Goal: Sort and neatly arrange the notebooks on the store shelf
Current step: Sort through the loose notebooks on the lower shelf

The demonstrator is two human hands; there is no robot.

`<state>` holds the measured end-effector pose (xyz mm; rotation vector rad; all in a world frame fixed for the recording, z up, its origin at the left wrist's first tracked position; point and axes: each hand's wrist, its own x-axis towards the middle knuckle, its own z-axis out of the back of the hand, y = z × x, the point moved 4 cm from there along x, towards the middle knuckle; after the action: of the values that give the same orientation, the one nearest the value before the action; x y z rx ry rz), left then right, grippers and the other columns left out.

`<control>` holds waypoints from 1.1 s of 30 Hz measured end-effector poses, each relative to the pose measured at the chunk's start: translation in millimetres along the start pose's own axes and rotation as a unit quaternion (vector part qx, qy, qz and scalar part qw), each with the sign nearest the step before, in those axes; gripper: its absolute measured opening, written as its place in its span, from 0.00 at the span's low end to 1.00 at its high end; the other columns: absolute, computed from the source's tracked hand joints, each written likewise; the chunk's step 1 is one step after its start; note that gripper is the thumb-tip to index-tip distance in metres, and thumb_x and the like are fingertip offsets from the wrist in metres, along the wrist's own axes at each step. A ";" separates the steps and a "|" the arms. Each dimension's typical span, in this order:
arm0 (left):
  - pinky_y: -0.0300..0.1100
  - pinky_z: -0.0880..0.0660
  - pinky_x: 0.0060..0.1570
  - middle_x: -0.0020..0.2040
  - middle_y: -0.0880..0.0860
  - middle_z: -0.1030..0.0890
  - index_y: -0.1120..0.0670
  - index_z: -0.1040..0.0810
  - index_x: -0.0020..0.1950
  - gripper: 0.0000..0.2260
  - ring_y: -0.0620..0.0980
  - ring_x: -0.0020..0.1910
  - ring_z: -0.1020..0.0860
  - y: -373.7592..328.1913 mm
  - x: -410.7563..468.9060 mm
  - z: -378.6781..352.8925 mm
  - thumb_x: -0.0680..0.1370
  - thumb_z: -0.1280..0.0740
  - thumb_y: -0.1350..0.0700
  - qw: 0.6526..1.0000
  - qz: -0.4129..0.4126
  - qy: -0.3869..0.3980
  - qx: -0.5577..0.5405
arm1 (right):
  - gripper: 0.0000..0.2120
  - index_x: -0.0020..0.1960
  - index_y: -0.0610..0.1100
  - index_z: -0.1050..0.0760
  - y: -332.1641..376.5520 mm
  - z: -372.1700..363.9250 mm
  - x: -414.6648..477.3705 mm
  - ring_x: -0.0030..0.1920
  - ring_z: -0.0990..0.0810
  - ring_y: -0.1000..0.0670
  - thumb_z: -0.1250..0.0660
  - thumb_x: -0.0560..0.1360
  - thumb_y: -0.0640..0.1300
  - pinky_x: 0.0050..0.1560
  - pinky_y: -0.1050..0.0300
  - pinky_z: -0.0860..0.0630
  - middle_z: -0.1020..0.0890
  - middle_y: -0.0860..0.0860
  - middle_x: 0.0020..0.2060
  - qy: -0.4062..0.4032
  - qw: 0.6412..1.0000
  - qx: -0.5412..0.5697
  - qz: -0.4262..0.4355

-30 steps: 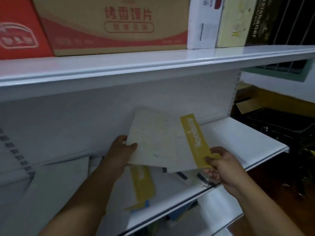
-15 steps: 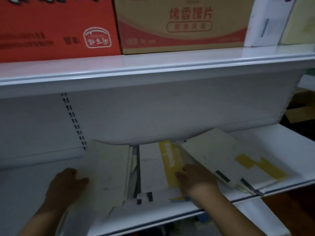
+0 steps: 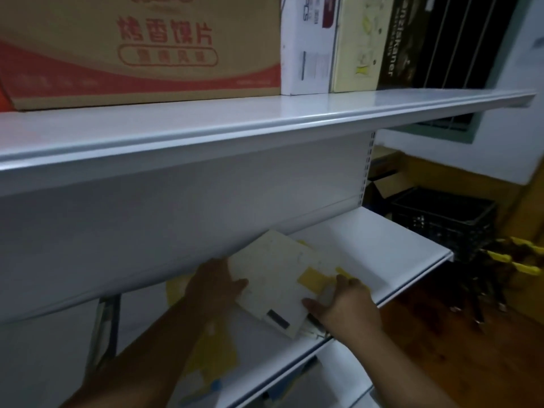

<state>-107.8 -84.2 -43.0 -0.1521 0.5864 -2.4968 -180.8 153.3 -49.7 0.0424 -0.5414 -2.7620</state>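
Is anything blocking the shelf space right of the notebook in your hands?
Nothing visible. The left hand and right hand grip the notebook; the shelf beyond the right hand shows no object up to its end.

A cream notebook (image 3: 273, 287) with yellow patches and a dark label near its lower corner sits skewed at lower centre, on the white shelf (image 3: 382, 248). More yellow-banded notebooks (image 3: 212, 360) lie lower left.
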 end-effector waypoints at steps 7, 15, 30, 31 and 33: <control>0.39 0.27 0.43 0.59 0.56 0.21 0.59 0.25 0.62 0.30 0.51 0.49 0.22 0.7 9.1 3.3 0.65 0.24 0.47 0.993 0.062 0.072 -0.076 | 0.46 0.73 0.45 0.47 1.7 0.0 24.6 0.67 0.34 0.42 0.36 0.65 0.69 0.64 0.52 0.31 0.36 0.42 0.69 0.123 0.990 -0.058 0.020; 0.41 0.20 0.28 0.49 0.49 0.25 0.54 0.31 0.63 0.18 0.49 0.44 0.24 70.5 -83.3 58.3 0.75 0.32 0.59 0.875 0.176 -0.031 -0.450 | 0.49 0.72 0.46 0.43 16.5 4.9 53.6 0.69 0.35 0.42 0.36 0.61 0.73 0.66 0.48 0.33 0.35 0.45 0.70 0.175 0.974 -0.140 0.003; 0.53 0.19 0.33 0.51 0.62 0.22 0.58 0.29 0.56 0.15 0.58 0.37 0.20 236.8 -203.2 104.0 0.72 0.29 0.61 0.887 0.316 -0.220 -0.254 | 0.08 0.36 0.40 0.28 41.6 6.9 10.9 0.26 0.33 0.47 0.33 0.73 0.34 0.28 0.59 0.34 0.29 0.42 0.28 0.168 0.931 0.323 0.013; 0.54 0.19 0.36 0.51 0.61 0.22 0.58 0.29 0.58 0.16 0.58 0.37 0.20 236.2 -203.0 103.4 0.72 0.29 0.59 0.895 0.318 -0.212 -0.231 | 0.09 0.36 0.41 0.28 41.0 9.3 6.6 0.25 0.33 0.48 0.33 0.73 0.34 0.26 0.60 0.34 0.30 0.43 0.26 0.168 0.917 0.362 0.003; 0.55 0.19 0.40 0.51 0.61 0.21 0.59 0.29 0.60 0.19 0.59 0.38 0.19 236.8 -203.4 103.6 0.72 0.29 0.57 0.902 0.321 -0.208 -0.202 | 0.08 0.36 0.40 0.29 42.7 14.3 -4.0 0.19 0.35 0.52 0.34 0.73 0.33 0.20 0.64 0.37 0.31 0.46 0.22 0.178 0.877 0.446 -0.021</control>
<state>204.4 -187.4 -50.7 -0.5413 0.8042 -1.6167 -165.1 122.4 -20.7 0.7528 -1.6352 -2.1978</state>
